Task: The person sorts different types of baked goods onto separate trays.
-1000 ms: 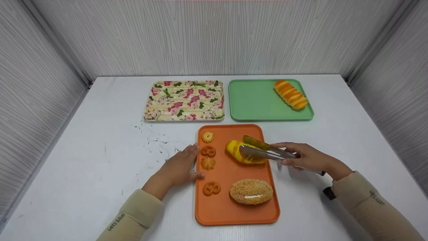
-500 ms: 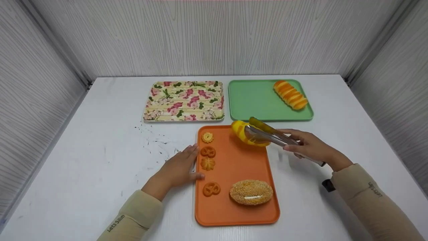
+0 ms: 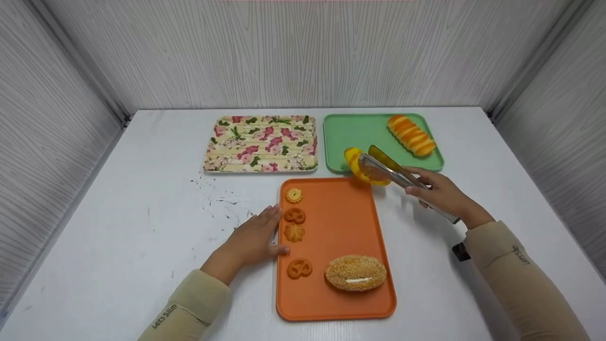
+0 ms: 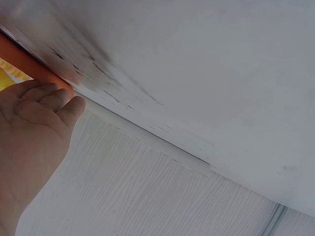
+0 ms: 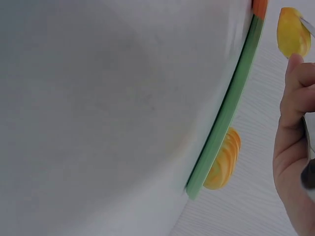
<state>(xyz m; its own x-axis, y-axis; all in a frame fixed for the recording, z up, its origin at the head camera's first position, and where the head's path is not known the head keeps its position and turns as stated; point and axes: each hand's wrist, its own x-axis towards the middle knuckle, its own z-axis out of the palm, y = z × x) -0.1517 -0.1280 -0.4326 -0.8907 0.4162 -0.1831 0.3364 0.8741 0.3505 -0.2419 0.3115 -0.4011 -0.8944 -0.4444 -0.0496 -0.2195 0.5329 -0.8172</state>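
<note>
My right hand (image 3: 438, 193) grips metal tongs (image 3: 402, 179), whose tips pinch a yellow bread roll (image 3: 354, 163). In the head view the roll overlaps the gap between the orange tray (image 3: 331, 303) and the green tray (image 3: 350, 137). The right wrist view shows the yellow roll (image 5: 292, 32) raised above the tray edges, with the right hand (image 5: 298, 113) curled round the tongs. My left hand (image 3: 251, 241) rests along the orange tray's left rim, fingers straight and thumb over the edge. In the left wrist view the left hand (image 4: 37, 118) touches that orange rim (image 4: 29, 66).
On the orange tray sit a sesame-coated bread (image 3: 356, 273) and several small cookies, among them a pretzel (image 3: 299, 268). A sliced-looking orange loaf (image 3: 411, 136) lies on the green tray. Left of it stands a floral tray (image 3: 262, 142). Walls enclose the white table (image 3: 142, 213).
My right hand has carried the yellow roll in the tongs up and away from the orange tray toward the green one. The left hand stays on the rim.
</note>
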